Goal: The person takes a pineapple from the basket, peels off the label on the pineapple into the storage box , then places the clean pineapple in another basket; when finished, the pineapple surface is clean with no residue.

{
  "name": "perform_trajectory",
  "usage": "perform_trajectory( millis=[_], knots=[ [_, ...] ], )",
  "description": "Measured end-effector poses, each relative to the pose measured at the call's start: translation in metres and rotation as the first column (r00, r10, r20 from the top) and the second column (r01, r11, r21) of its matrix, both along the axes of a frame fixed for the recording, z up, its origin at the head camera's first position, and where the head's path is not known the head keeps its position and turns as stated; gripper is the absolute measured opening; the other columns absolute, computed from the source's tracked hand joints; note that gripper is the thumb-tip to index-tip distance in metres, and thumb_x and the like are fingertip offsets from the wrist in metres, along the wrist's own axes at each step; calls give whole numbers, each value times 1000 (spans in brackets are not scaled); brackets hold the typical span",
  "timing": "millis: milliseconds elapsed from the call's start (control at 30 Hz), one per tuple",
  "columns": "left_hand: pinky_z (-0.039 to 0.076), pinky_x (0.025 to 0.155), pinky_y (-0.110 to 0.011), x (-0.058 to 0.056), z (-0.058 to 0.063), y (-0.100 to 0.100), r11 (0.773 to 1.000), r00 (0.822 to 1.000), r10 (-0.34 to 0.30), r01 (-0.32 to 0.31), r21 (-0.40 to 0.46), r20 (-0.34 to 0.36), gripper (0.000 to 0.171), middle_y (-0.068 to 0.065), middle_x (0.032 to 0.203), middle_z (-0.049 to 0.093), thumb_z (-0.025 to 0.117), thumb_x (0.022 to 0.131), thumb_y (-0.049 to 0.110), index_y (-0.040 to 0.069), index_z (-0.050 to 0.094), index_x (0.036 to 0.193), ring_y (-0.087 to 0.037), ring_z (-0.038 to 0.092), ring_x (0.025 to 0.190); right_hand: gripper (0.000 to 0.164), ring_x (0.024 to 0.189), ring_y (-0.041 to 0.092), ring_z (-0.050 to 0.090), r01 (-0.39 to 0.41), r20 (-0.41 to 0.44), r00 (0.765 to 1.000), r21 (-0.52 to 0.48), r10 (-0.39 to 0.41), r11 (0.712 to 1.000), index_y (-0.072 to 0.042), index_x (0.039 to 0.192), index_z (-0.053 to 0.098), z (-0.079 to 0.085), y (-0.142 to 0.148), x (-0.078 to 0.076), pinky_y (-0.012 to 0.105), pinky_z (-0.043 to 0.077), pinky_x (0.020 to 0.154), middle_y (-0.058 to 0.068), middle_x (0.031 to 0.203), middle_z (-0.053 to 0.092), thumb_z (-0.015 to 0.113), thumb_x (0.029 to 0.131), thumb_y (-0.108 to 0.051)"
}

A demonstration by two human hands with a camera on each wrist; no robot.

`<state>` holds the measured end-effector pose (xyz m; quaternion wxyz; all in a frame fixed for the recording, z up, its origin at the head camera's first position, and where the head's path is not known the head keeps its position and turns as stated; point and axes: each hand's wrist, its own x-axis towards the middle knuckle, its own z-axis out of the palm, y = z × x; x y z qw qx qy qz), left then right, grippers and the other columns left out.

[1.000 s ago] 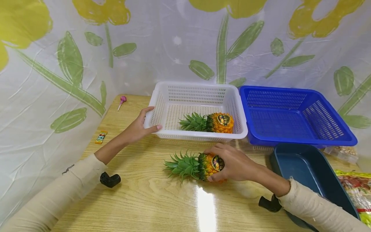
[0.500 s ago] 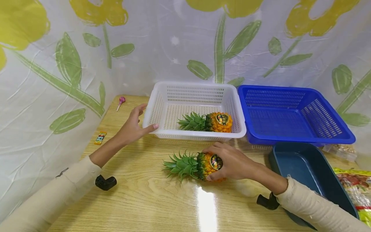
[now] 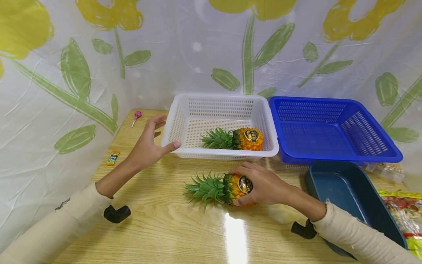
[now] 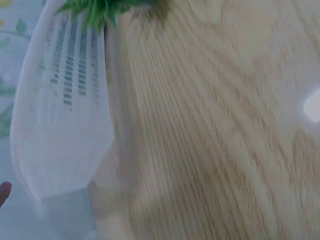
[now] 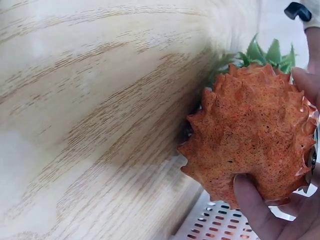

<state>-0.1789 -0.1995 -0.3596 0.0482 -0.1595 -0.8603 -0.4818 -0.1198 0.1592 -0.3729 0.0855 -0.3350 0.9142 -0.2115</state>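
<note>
A pineapple [image 3: 230, 189] with a round label lies on its side on the wooden table, green crown to the left. My right hand [image 3: 265, 185] grips its orange body from above, thumb on the near side; in the right wrist view the fingers surround the spiky base of the pineapple [image 5: 250, 135]. Behind it stands a white basket [image 3: 217, 153] holding another labelled pineapple [image 3: 248, 139]. My left hand [image 3: 146, 145] is at the basket's left end, fingers loosely spread, thumb tip overlapping the front corner. The left wrist view shows a fingertip [image 4: 4, 192] apart from the white basket [image 4: 65, 150].
A blue basket [image 3: 329, 158] stands right of the white one. In front of it is a dark teal tub [image 3: 339, 183], with a food packet [image 3: 402, 216] at the far right. A lollipop [image 3: 137, 114] and a small wrapped candy [image 3: 113, 158] lie at the left.
My left hand has loosened from the white basket's end and shifted slightly left, its fingers coming off the rim. My right hand stays on the pineapple; the view has drifted slightly.
</note>
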Motion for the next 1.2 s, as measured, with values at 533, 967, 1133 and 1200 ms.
perform_trajectory(
  millis=[533, 967, 1133, 1200],
  knots=[
    [37, 113, -51, 35, 3, 35, 958, 959, -283, 281, 52, 30, 85, -1, 160, 30, 80, 87, 22, 19, 28, 154, -28, 36, 145, 80, 119, 23, 57, 16, 1, 1000, -4, -16, 1000, -21, 137, 60, 0, 1, 1, 50, 50, 94, -1, 132, 61, 87, 69, -54],
    [40, 111, -52, 52, -13, 50, 916, 910, -396, 401, -16, 121, 83, -5, 157, 35, 79, 88, 31, 19, 30, 154, -29, 40, 142, 80, 117, 21, 56, 27, 6, 1000, -22, -27, 999, -22, 137, 60, -4, 2, 0, 48, 50, 93, -2, 131, 61, 86, 70, -55],
    [41, 110, -52, 53, -21, 54, 902, 901, -420, 427, -57, 107, 81, -8, 153, 40, 79, 88, 34, 16, 33, 152, -31, 42, 140, 79, 117, 20, 56, 22, 0, 1000, -25, -22, 999, -21, 137, 60, -4, 2, 0, 48, 49, 93, -3, 130, 61, 86, 70, -55],
    [42, 109, -53, 54, -24, 56, 900, 902, -421, 428, -80, 96, 80, -8, 150, 42, 79, 88, 36, 15, 35, 152, -32, 44, 138, 80, 118, 21, 56, 25, 1, 1000, -24, -25, 999, -22, 137, 60, -3, 2, 1, 49, 49, 94, -3, 130, 61, 86, 69, -55]
  ],
)
